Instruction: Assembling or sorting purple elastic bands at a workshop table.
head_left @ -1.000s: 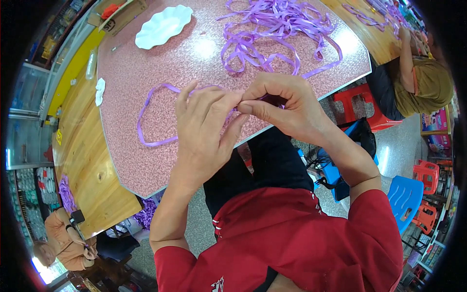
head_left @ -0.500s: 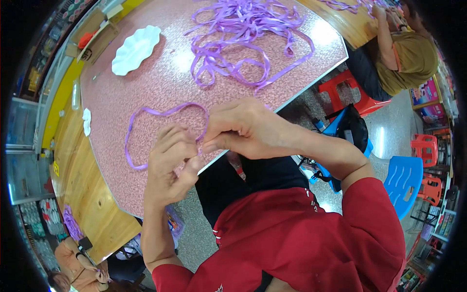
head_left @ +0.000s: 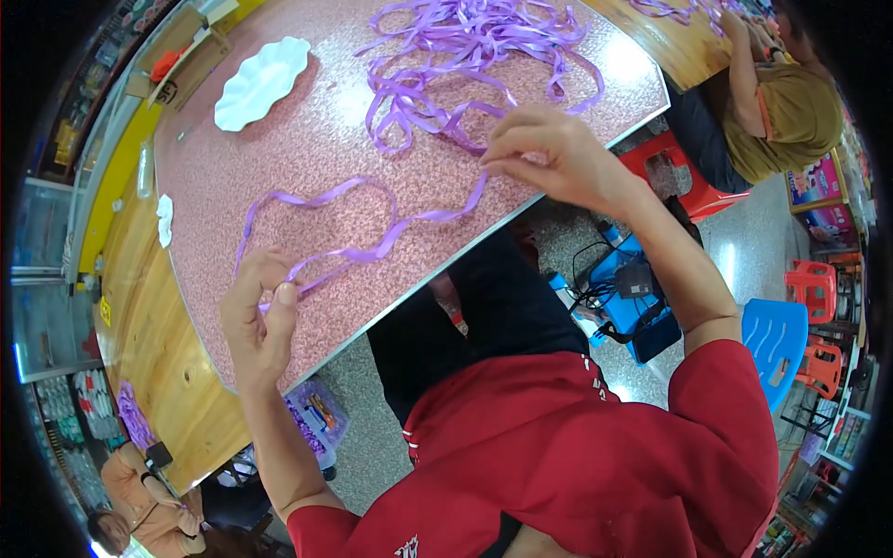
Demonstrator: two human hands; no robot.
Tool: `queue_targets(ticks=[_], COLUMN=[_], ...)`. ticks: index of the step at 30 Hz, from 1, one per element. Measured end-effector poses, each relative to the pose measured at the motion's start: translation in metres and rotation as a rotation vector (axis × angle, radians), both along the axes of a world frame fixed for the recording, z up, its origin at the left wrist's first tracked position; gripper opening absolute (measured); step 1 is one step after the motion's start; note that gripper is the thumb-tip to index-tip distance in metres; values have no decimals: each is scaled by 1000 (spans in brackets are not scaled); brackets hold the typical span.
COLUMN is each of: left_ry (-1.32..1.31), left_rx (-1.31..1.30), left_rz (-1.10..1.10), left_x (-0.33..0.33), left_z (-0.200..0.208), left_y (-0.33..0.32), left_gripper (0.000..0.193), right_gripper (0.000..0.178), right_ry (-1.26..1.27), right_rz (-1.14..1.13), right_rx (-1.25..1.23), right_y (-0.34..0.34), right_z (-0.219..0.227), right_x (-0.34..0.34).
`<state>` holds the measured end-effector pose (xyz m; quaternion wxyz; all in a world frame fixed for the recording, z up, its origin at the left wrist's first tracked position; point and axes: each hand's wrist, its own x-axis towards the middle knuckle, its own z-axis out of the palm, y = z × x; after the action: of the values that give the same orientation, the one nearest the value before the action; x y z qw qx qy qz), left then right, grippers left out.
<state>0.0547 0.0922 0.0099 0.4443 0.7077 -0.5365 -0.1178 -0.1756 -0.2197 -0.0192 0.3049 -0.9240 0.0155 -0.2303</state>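
Note:
A narrow purple ribbon (head_left: 386,244) runs in a slack line over the pink speckled table (head_left: 200,260) between my two hands. My left hand (head_left: 253,321), near the table's front edge, pinches it between thumb and finger. From there a loop of the ribbon curves away across the tabletop and back. Farther to the right, my right hand (head_left: 567,163) is closed on the ribbon with the fingertips together. Just beyond that hand lies a large tangled heap of the same purple ribbon (head_left: 474,42).
A white scalloped dish (head_left: 263,84) sits far left, beside an open cardboard box (head_left: 186,79). Below the table edge stand a tub of purple pieces (head_left: 321,414) and a blue stool with cables (head_left: 614,288). One co-worker (head_left: 791,121) sits far right, another (head_left: 149,498) lower left.
My hands have moved apart from close together: the right went up and right, the left slightly left. The ribbon now stretches between them.

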Motion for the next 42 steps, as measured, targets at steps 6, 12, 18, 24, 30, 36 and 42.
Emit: queue_targets(ticks=[6,12,18,24,30,36,42], left_ry=[-1,169,208,250,264,233,241], left_rx=[-29,-107,-195,-251,-222,-196,-198], left_rz=[58,346,305,371,393,397,393], left_x=[-1,5,22,37,40,41,47], left_z=[-3,0,-4,-10,-13,-15,-10], left_y=[-4,-3,-2,18,21,19,27], left_gripper=[13,17,20,19,21,22,22], right_gripper=[16,11,15,20,21,18,16], right_ry=[-44,-1,-90,-220,-167,-70,-87], right_rz=[87,48,93,-111,-574,-346,-230], right_rx=[-248,-135,-287,-363,-257,-335,-498], right_y=[31,26,25,-16,-90,-78,-51], right_z=[-9,-2,-6,-9,-16,-13,-10], right_x=[16,15,10,-9,-47,-51,-54])
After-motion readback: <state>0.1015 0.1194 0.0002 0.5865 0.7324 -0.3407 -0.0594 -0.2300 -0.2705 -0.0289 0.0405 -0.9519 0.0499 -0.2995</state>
